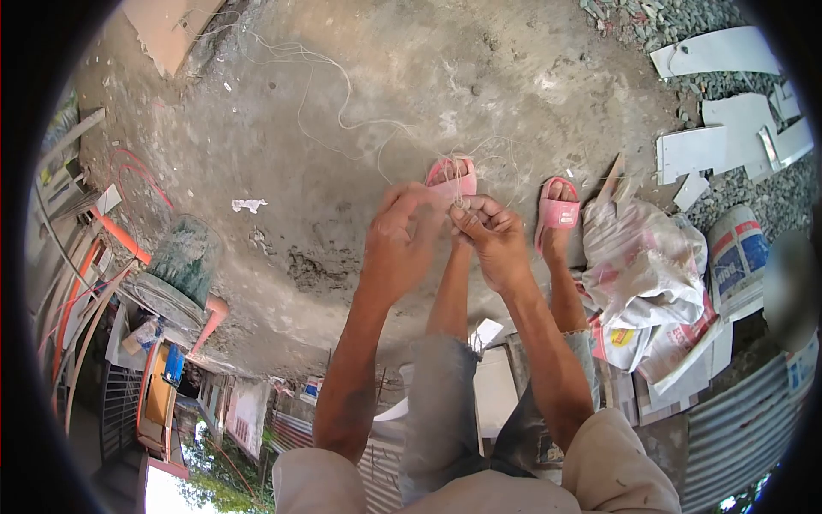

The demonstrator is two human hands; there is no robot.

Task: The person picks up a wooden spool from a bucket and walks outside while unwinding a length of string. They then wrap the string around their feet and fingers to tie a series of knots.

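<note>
Thin pale string (344, 107) trails over the concrete ground from the upper left to my hands. My right hand (492, 230) is closed, thumb against the fingers, pinching the string where it gathers in a small loop or knot. Just left of it, my left hand (402, 236) is raised and smeared by motion; whether its fingers hold any string cannot be made out. Below the hands, my feet are in pink slippers (560, 214), and several strands hang in front of the one behind my hands.
A crumpled white sack (638, 257) and a paint bucket (738, 257) stand at the right. Broken white panels (719, 51) lie on gravel. At the left are a dirty green container (184, 257), orange pipes (120, 236) and a brown board (175, 30).
</note>
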